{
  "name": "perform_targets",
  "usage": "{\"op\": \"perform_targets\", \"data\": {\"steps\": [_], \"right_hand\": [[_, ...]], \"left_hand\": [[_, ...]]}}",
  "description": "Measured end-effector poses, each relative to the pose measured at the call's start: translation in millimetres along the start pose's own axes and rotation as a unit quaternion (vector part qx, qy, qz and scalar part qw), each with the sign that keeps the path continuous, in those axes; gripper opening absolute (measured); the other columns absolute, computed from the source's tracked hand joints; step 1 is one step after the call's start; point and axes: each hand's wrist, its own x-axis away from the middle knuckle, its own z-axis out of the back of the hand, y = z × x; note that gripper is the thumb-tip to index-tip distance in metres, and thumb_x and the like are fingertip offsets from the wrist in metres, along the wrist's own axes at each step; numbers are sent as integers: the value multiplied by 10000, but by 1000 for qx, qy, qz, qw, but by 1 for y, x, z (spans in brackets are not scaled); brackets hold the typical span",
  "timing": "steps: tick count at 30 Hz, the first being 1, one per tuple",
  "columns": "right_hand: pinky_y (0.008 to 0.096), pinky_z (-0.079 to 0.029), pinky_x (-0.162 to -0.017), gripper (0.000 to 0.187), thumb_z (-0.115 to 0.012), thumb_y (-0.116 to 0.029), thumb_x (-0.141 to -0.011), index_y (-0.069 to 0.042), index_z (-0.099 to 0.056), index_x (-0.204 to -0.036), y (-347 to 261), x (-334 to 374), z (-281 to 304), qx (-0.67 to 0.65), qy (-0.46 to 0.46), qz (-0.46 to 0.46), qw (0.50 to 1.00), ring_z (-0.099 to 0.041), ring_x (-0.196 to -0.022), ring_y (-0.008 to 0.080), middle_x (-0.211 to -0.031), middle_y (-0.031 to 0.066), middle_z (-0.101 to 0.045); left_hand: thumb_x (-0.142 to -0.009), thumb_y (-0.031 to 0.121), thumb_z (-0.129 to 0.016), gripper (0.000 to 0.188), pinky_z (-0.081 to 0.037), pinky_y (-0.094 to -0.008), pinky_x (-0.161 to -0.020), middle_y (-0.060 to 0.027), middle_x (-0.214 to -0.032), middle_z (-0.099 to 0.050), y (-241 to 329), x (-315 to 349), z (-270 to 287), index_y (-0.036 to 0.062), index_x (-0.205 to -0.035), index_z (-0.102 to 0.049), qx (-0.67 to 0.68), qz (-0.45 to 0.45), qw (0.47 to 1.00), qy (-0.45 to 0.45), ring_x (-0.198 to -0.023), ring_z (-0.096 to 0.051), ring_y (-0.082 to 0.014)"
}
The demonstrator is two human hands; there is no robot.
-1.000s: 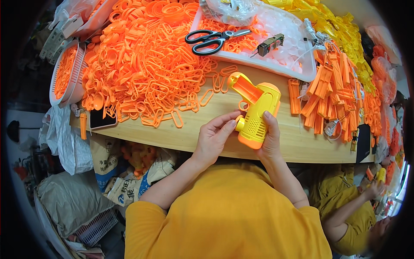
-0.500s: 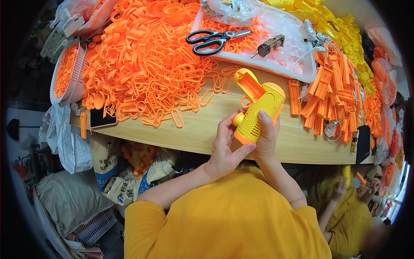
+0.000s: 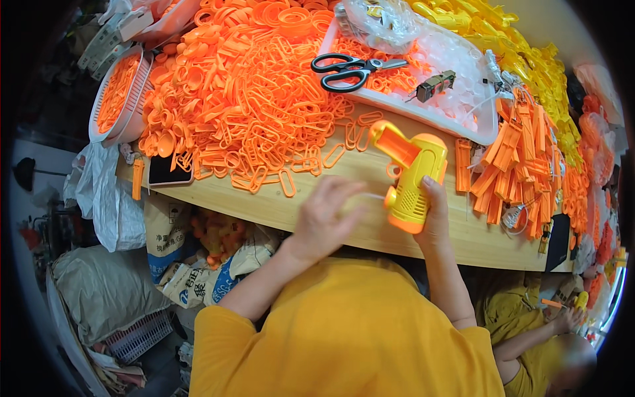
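Table: pale wood top [image 3: 377,228], its far side crowded by a heap of orange parts [image 3: 251,99], a white tray [image 3: 430,120] with scissors [image 3: 375,64] across its left end, and a pile of orange strips [image 3: 509,159] at right.
Yellow toy [image 3: 421,185]: held over the table's near side, its orange hollow [image 3: 397,144] open at upper left.
Right hand [image 3: 435,215]: grasping the toy's lower body, thumb along it.
Left hand [image 3: 325,218]: blurred, fingers parted, near the knob [image 3: 391,197]; a thin pale strand [image 3: 374,196] runs between, whether pinched I cannot tell.
Put together so far: body, knob and small ring [image 3: 393,171] look joined; the hollow is uncovered, so it seems unfinished.
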Motion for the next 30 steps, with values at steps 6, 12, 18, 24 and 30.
{"op": "perform_targets", "data": {"steps": [6, 12, 18, 24, 30], "right_hand": [[383, -589, -714, 559, -703, -119, -788, 9, -471, -1281, -10, -2, 24, 109, -90, -125, 982, -652, -945, 230, -1116, 130, -610], [336, -484, -917, 575, -693, -142, -762, -17, -491, -1286, -9, -10, 27, 422, -156, -18, 893, -594, -1064, 200, -1166, 115, -598], [390, -490, -906, 568, -651, -283, -760, 4, -552, -1240, -11, -31, 6, 495, -224, 16, 839, -633, -1004, 334, -1104, 208, -637], [365, -521, -844, 386, -691, -218, -800, -45, -634, -1140, -24, -46, -21, 618, -286, 218, 699, -650, -950, 242, -1015, 151, -662], [301, -514, -675, 187, -705, -89, -826, -63, -689, -1010, -76, -123, -59, 504, -161, 381, 758, -633, -771, 169, -889, 70, -691]], "left_hand": [[-806, 118, -734, 170, -487, -334, -545, -82, -825, -600, -37, -21, 28, 67, -965, -703, -174, 13, 983, 58, -663, -624, -233], [-817, 171, -720, 92, -493, -386, -545, -71, -771, -558, -60, -35, 12, 99, -861, -683, -282, -14, 959, 17, -642, -622, -277], [-821, 63, -696, 77, -472, -348, -558, -99, -798, -563, -63, -33, 15, 27, -885, -671, -168, -24, 981, 93, -635, -598, -252], [-863, 19, -638, 81, -467, -315, -604, -120, -903, -555, -67, -38, 23, -1, -938, -615, -71, -20, 992, 106, -733, -578, -234], [-841, -16, -647, 143, -496, -352, -642, -132, -913, -574, -64, -35, 29, 12, -971, -593, -53, -34, 991, 117, -782, -603, -287]]}}
